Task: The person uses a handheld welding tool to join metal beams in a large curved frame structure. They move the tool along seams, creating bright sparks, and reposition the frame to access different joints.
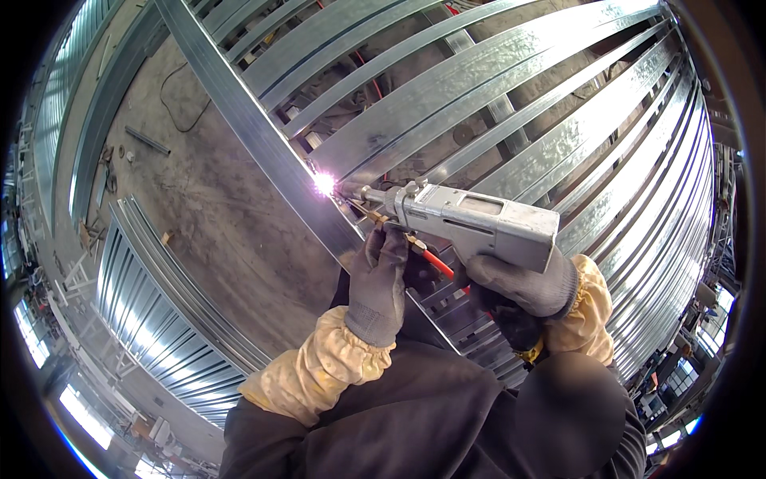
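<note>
Where one flare (324, 184) glows, right hand (523, 283) holds one torch (479, 217), left hand (377, 279) probably one brass tube (373, 214)

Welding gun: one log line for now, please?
right hand: holds welding gun; left hand: at brass fitting; bright spark: at metal beam

Boxy silver-grey welding gun (483, 219) sat slightly tilted, nozzle pointing left, violet-white glare (324, 184) burning at tip. Slim brass guide (371, 213) slanted beneath nozzle; red hose (435, 262) trailed from it toward lower right. Long grey metal beam (254, 128) ran diagonally, right edge lit by glare.
</note>
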A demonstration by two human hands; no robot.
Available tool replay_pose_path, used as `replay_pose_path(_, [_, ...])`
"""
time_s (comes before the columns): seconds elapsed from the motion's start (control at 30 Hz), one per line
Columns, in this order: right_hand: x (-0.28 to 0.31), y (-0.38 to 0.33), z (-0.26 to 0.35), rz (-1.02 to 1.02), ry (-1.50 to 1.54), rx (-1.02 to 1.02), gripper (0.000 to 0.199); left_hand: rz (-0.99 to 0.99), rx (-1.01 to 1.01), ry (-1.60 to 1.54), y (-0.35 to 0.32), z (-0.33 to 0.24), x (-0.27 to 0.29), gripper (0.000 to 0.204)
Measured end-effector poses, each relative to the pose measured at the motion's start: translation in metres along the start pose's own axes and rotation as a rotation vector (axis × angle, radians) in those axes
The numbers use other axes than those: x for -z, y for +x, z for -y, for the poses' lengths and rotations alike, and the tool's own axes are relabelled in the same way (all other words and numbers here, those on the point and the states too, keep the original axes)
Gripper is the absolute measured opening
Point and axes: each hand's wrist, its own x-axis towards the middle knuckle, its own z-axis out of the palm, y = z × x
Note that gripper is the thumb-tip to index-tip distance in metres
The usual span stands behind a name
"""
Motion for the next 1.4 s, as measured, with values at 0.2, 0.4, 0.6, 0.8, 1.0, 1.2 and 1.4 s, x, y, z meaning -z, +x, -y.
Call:
replay_pose_path(0.2, [-0.006, -0.007, 0.004, -0.049, 0.111, -0.016, 0.042, 0.058, -0.049, 0.08, 0.0, 0.001, 0.001, 0.032])
replay_pose_path(0.4, [-0.003, -0.003, -0.001, -0.017, 0.095, -0.075, 0.044, 0.025, -0.077, 0.095, 0.003, 0.006, 0.007, 0.032])
replay_pose_path(0.6, [-0.004, 0.003, -0.007, -0.018, 0.077, 0.031, 0.054, 0.058, -0.06, 0.178, 0.003, 0.004, 0.014, 0.035])
replay_pose_path(0.8, [-0.004, 0.004, -0.009, 0.006, 0.076, 0.053, 0.053, 0.059, -0.269, 0.587, 0.008, 0.014, 0.024, 0.038])
replay_pose_path(1.0, [-0.005, 0.005, 0.004, 0.032, -0.008, -0.076, 0.052, 0.027, 0.006, 0.088, -0.002, -0.009, 0.001, 0.029])
replay_pose_path(1.2, [-0.004, 0.004, 0.003, 0.058, -0.045, 0.029, 0.051, -0.018, 0.021, -0.027, -0.003, -0.011, -0.004, 0.024])
replay_pose_path(1.4, [-0.006, 0.007, 0.002, 0.049, 0.006, 0.077, 0.047, 0.0, 0.02, -0.08, -0.001, -0.011, -0.003, 0.022])
